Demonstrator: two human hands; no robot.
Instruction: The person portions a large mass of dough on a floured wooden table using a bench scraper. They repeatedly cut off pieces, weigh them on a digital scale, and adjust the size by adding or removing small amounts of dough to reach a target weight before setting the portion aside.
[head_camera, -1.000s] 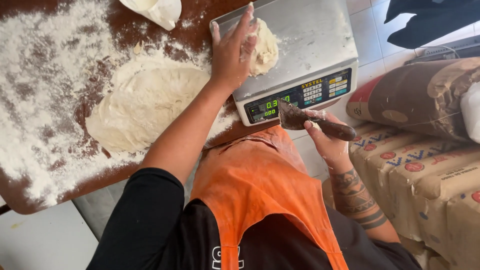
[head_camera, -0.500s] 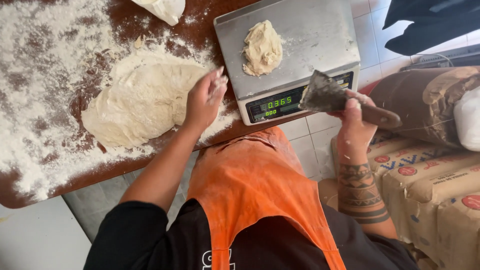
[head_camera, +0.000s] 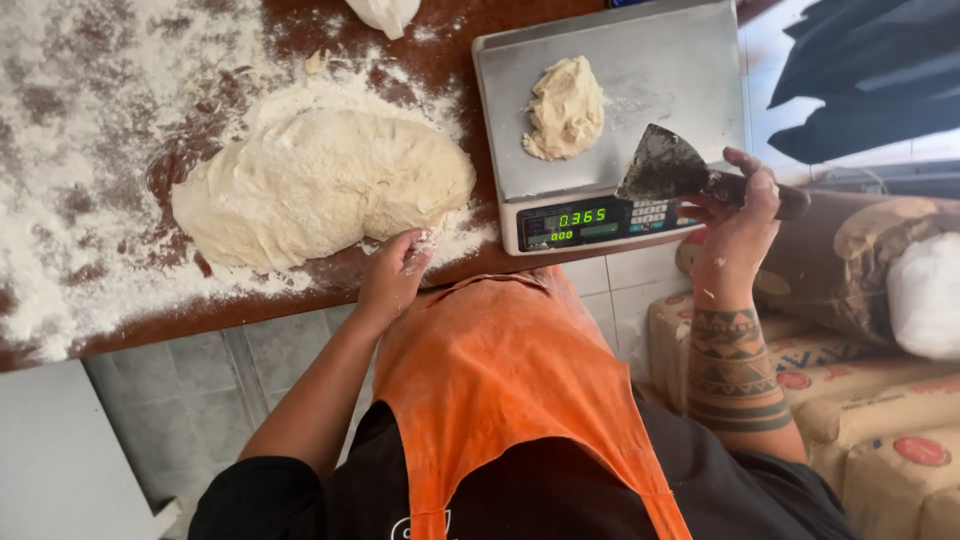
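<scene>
Head view: right hand (head_camera: 735, 215) grips scraper (head_camera: 665, 168) above tan sacks (head_camera: 880, 400); left hand (head_camera: 395, 275) curled by dough (head_camera: 320, 185).

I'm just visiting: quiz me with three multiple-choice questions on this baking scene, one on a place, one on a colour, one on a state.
1. Where is the small pale dough piece?
A. on the steel scale tray
B. on the floor
C. in a sack

2. What colour is the apron?
A. blue
B. orange
C. white

3. What is the right hand doing?
A. hanging empty
B. gripping the dark metal scraper
C. kneading

Answers: 1 A, it lies on the tray; 2 B, the cloth is plainly orange; 3 B, fingers wrap the scraper's handle.
</scene>
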